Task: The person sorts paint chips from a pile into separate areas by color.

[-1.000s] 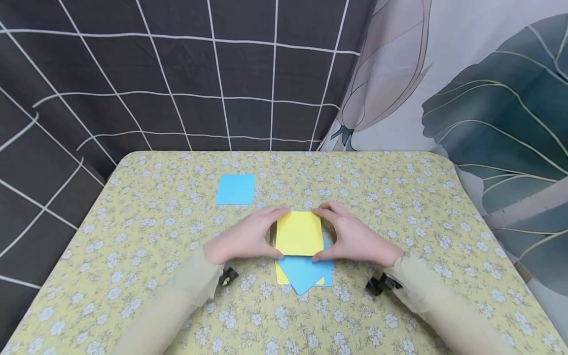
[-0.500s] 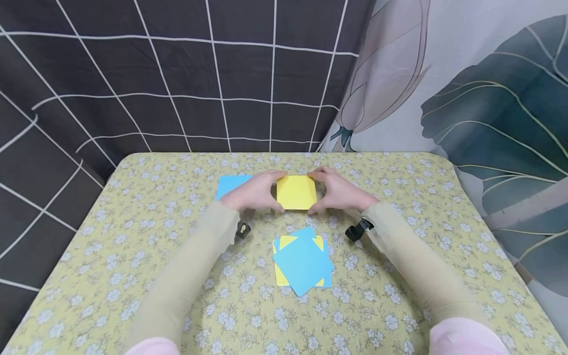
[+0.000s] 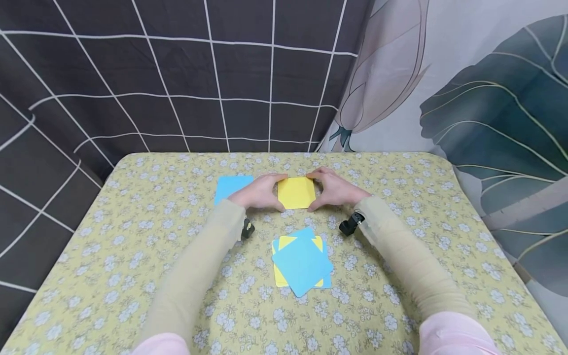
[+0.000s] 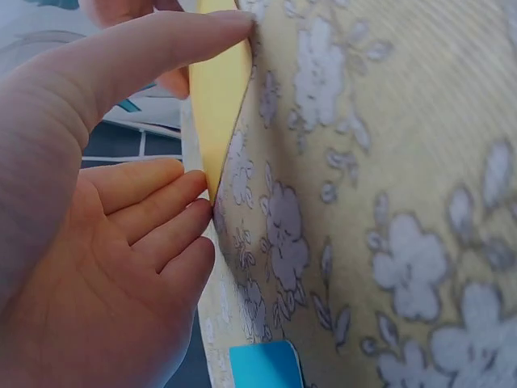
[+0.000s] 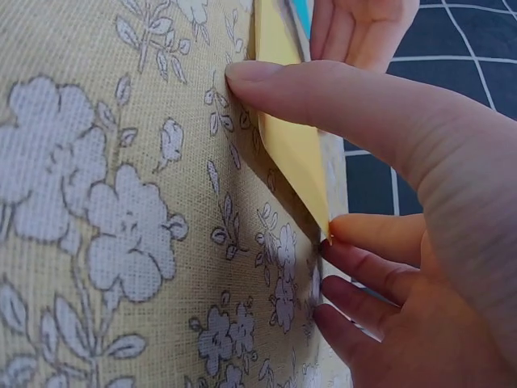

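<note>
Since 1 sec ago, the yellow square card (image 3: 296,193) has gone from above the stack of blue & yellow cards (image 3: 302,264) to the far part of the table, w/ the L hand (image 3: 263,191) and R hand (image 3: 334,190); vs. 0.5 sec ago, barely any shift. Each hand pinches its own side of the card: thumb at the near corner, fingertips at the far one. Can't tell if its underside fully meets the flowered tablecloth (image 3: 377,281).

Room: a narrow strip of cloth runs betw. the fingertips and the table's far edge; another lies betw. card and stack. A wide stretch of cloth spans R of the R hand, out to the table's R edge. To the L, the lone blue card (image 3: 230,185) is partly hidden by the L hand. The stack's top blue card is turned, one corner toward the person.

Beyond the far edge: dark grid drape (image 3: 241,74); at R, leaf-print drape (image 3: 497,113). Black wrist devices (image 3: 350,224): any print too small to read.
</note>
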